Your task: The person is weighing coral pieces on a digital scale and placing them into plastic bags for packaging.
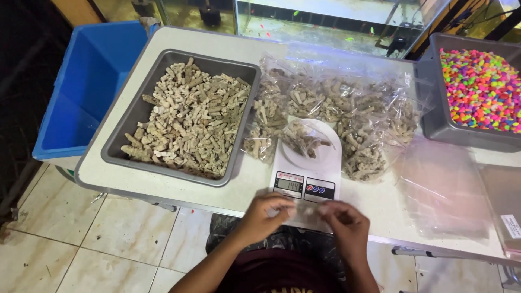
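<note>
Two hands work at the near table edge: our left hand (264, 214) and right hand (343, 220) pinch, fingers curled nearly closed, a thin clear plastic bag (304, 211) stretched between them, just in front of the white kitchen scale (306, 179). We see a small bagged portion of pale coral pieces (304, 140) lying on the scale's plate. Left of it sits a grey tray (127, 122) of loose coral pieces, behind it filled bags (347, 106), and at far right a bin of bright coloured gravel (480, 89).
</note>
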